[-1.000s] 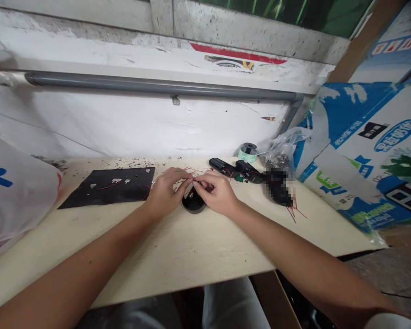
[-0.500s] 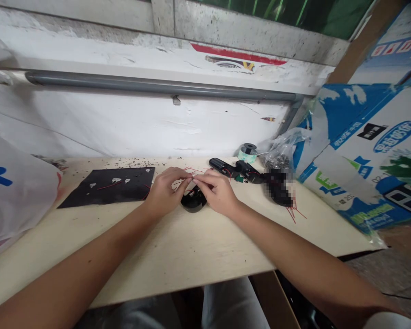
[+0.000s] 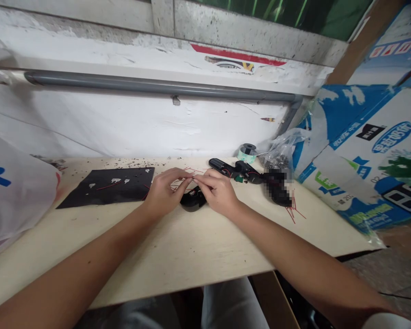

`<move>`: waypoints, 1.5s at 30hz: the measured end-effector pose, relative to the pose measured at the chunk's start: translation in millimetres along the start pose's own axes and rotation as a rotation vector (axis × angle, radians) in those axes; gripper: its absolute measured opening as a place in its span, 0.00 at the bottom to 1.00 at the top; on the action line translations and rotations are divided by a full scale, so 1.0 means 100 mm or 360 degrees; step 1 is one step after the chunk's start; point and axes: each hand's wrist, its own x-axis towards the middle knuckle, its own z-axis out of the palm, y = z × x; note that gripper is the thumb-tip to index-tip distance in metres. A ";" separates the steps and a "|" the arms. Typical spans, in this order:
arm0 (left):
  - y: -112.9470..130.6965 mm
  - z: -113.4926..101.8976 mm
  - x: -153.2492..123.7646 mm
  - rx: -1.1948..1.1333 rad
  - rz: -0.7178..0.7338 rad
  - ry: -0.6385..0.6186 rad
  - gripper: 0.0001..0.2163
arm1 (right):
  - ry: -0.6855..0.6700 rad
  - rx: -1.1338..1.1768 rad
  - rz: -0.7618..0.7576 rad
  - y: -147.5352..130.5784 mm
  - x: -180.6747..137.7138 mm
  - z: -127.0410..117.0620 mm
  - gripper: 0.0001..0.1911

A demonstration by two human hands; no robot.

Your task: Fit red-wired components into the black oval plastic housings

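My left hand (image 3: 165,189) and my right hand (image 3: 219,191) meet fingertip to fingertip over the table, both in a pinch. Whatever lies between the fingertips is too small to make out. Just below them a round, glossy black plastic part (image 3: 192,201) rests on the table, partly covered by my right fingers. Thin red wires (image 3: 199,170) lie behind and around the fingers. To the left of my left hand is a black mat (image 3: 104,194) bearing small white pieces (image 3: 115,180) and a red wire.
Black plastic parts (image 3: 222,167) with red wires lie right of my hands, beside a blurred-out patch. Behind them stand a tape roll (image 3: 247,153) and a clear bag (image 3: 279,155) of dark bits. A white bag (image 3: 17,192) is at left, printed cartons (image 3: 363,155) at right.
Almost nothing differs. Both hands stay pinched together in the same place, with only a slight shift of the fingers and the view.
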 end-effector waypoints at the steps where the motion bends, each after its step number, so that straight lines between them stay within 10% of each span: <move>1: 0.00 0.00 0.00 0.0001 0.0004 0.0001 0.05 | -0.0009 -0.0048 -0.0019 0.01 -0.01 0.00 0.15; 45: 0.02 -0.02 0.03 0.0141 0.0165 -0.0131 0.09 | -0.0071 0.0250 0.0029 -0.10 0.04 0.02 0.13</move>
